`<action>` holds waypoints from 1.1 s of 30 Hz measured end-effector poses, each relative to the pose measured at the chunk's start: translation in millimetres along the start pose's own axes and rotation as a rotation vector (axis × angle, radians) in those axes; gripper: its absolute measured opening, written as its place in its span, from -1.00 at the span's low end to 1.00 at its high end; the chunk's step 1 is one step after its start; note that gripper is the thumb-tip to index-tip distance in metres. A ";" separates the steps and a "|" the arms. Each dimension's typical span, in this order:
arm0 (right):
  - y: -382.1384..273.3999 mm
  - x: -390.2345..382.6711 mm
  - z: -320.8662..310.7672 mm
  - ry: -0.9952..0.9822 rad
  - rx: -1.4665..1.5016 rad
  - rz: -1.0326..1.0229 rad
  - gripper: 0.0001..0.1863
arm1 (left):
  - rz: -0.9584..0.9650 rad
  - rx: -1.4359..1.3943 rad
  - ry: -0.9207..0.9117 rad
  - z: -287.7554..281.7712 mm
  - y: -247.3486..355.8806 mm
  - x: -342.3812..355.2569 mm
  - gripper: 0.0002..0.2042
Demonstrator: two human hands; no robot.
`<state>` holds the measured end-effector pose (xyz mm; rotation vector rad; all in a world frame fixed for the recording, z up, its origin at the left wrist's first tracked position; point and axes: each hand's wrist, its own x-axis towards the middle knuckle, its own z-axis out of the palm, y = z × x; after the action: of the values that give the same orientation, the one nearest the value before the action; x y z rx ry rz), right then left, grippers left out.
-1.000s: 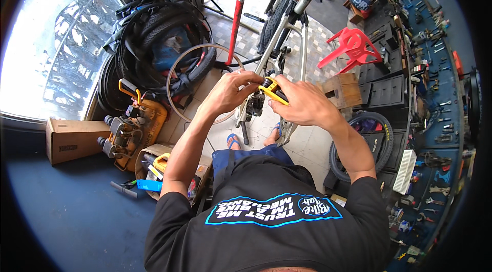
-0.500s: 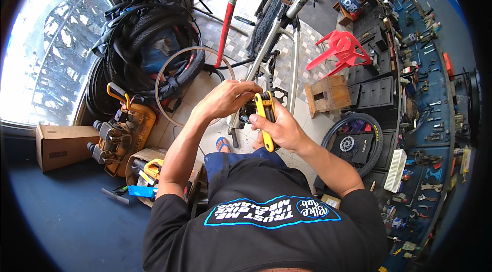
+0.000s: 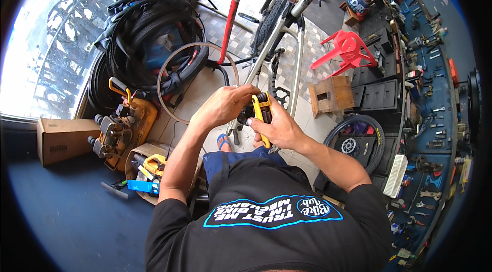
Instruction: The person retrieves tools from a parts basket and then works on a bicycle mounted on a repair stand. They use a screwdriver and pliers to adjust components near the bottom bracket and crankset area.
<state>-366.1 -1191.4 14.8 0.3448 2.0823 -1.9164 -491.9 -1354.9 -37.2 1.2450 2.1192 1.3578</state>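
Observation:
A yellow and black folding multi-tool (image 3: 262, 113) lies in my right hand (image 3: 282, 127), whose thumb presses along its yellow side while the fingers wrap behind. From the left, my left hand (image 3: 225, 105) bends over the tool's upper end. Its fingers are drawn together right by the black pivot, and what sits between the fingertips is hidden. Just beyond both hands stands a bicycle with a pale silver frame (image 3: 274, 39). Its crank and pedal area is partly covered by my hands.
A red post (image 3: 234, 13) rises beside a bare wheel rim (image 3: 162, 80) and piled tires (image 3: 134, 41). At left are a cardboard box (image 3: 69, 141) and a yellow machine (image 3: 138, 123). Right of me are a wooden stool (image 3: 335, 95), red chair (image 3: 347, 51), wheel (image 3: 379, 141) and tool wall (image 3: 435, 103). Another person (image 3: 359, 3) is far off.
The whole view has shifted slightly. My hands stay together, and the multi-tool has turned a little in my right hand, with more of its black side showing.

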 end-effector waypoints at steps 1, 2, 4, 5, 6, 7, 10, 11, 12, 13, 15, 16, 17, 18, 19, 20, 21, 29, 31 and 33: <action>-1.0 3.5 -5.3 -0.026 -0.030 0.020 -0.61 | -0.010 -0.011 0.018 1.1 1.1 -0.7 -0.72; -5.2 4.9 -10.1 -0.051 -0.045 0.050 -0.60 | -0.019 -0.020 0.036 2.1 1.7 -1.5 -0.72; -16.2 6.6 -16.4 -0.105 -0.077 0.108 -0.59 | -0.005 -0.025 0.071 7.4 -2.5 -4.5 -0.71; -13.5 8.5 -17.7 -0.106 -0.102 0.088 -0.55 | 0.005 -0.025 0.086 10.2 -2.6 -5.2 -0.71; -11.5 10.8 -21.0 -0.145 -0.086 0.086 -0.54 | 0.013 -0.026 0.102 12.9 -2.1 -5.8 -0.71; -9.7 12.5 -26.2 -0.184 -0.070 0.084 -0.53 | 0.018 -0.007 0.121 14.8 -0.1 -6.4 -0.71; -11.4 16.8 -37.3 -0.291 -0.057 0.107 -0.49 | -0.021 -0.014 0.156 22.6 2.4 -8.6 -0.71; -15.3 18.5 -42.2 -0.332 -0.077 0.113 -0.49 | -0.040 -0.019 0.155 25.2 2.8 -8.8 -0.71; -17.2 20.8 -46.1 -0.372 -0.097 0.119 -0.49 | -0.036 -0.018 0.175 27.0 4.0 -8.7 -0.71; -16.1 23.3 -49.2 -0.392 -0.104 0.118 -0.45 | -0.032 -0.018 0.195 28.5 6.1 -8.3 -0.71; -17.4 24.9 -56.0 -0.417 -0.085 0.154 -0.50 | -0.009 -0.019 0.231 30.9 8.8 -6.1 -0.73; -17.7 25.2 -59.5 -0.427 -0.075 0.172 -0.52 | 0.005 -0.022 0.248 32.4 8.9 -6.0 -0.74; -15.6 28.2 -64.2 -0.464 -0.153 0.101 -0.50 | 0.024 -0.024 0.261 33.9 9.2 -5.0 -0.75; -13.2 34.8 -70.4 -0.496 -0.232 0.030 -0.48 | 0.014 0.007 0.257 35.0 9.1 -5.0 -0.77; -13.2 43.6 -78.2 -0.527 -0.313 -0.041 -0.46 | 0.005 0.038 0.254 36.2 8.1 -7.3 -0.79; -23.5 64.4 -97.7 -0.642 -0.680 -0.169 -0.47 | -0.005 0.070 0.256 37.3 9.5 -9.2 -0.81; -38.0 83.7 -106.5 -0.806 -0.804 -0.204 -0.49 | -0.040 0.089 0.233 36.0 14.9 -11.3 -0.84; -114.4 151.5 -43.8 -0.718 -1.840 -1.341 -0.95 | -0.101 0.072 0.588 43.2 29.3 -4.5 -0.83; -125.4 138.6 -40.6 -0.625 -1.902 -1.554 -0.90 | -0.067 0.049 0.675 53.6 23.9 -6.7 -0.81; -135.2 128.3 -51.5 -0.575 -1.826 -1.459 -0.91 | -0.026 0.024 0.710 55.2 29.0 -8.7 -0.81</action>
<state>-537.3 -1154.4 96.6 -2.0410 2.5335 0.5439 -436.1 -1326.0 -41.0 0.7957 2.5790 1.9775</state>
